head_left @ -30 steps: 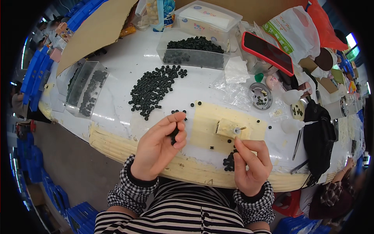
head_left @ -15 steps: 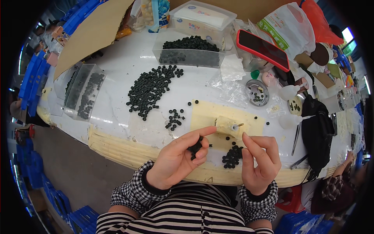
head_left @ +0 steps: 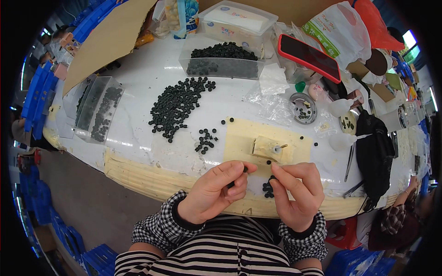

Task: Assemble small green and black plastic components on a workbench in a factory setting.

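Head view: left grip [head_left: 215, 187] pinches a black piece [head_left: 245, 169], seemingly mid-handling; right grip [head_left: 300, 194], beside loose pieces [head_left: 266, 188], cannot be read; fingertip precision seems needed next.

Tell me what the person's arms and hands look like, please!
The left hand and right hand wear no gloves. Each wrist has a puffy black-and-white checked sleeve cover ending in a plain dark cuff. Behind those, a bit of bare forearm shows, then the black-and-white striped top.
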Available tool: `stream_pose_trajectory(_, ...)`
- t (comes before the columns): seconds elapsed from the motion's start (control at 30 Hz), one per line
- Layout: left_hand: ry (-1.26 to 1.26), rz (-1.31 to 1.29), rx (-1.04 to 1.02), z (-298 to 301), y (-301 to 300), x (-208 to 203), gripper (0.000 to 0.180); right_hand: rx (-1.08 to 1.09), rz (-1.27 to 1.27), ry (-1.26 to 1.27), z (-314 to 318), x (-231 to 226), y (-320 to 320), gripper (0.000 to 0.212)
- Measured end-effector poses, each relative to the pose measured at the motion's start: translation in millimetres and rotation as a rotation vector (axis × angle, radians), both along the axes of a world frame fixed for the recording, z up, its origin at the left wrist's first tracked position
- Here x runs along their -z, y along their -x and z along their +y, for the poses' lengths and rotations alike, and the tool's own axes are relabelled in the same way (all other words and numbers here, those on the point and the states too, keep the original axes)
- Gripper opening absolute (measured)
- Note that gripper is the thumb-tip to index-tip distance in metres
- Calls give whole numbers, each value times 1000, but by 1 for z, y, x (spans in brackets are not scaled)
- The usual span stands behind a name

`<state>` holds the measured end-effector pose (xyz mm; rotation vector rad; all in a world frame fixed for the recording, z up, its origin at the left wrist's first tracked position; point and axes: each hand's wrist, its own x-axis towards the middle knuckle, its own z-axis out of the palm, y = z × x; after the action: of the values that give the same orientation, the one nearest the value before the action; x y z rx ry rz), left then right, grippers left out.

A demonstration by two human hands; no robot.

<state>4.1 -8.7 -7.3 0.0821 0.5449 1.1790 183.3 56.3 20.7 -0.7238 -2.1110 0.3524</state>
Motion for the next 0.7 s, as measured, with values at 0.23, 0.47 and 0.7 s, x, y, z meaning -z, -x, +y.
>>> stream_pose_trajectory(0.23,49,56,10,2,-14,-5,30,37,-45,-80,-7,6,14,32)
stream_pose_trajectory(0.47,-1,71,53,3,-11,-3,23,59,-1,17,-2,9,14,25)
stream_pose_trajectory(0.7,-35,37,48,2,-9,4,17,4,28,88,-1,8,13,24)
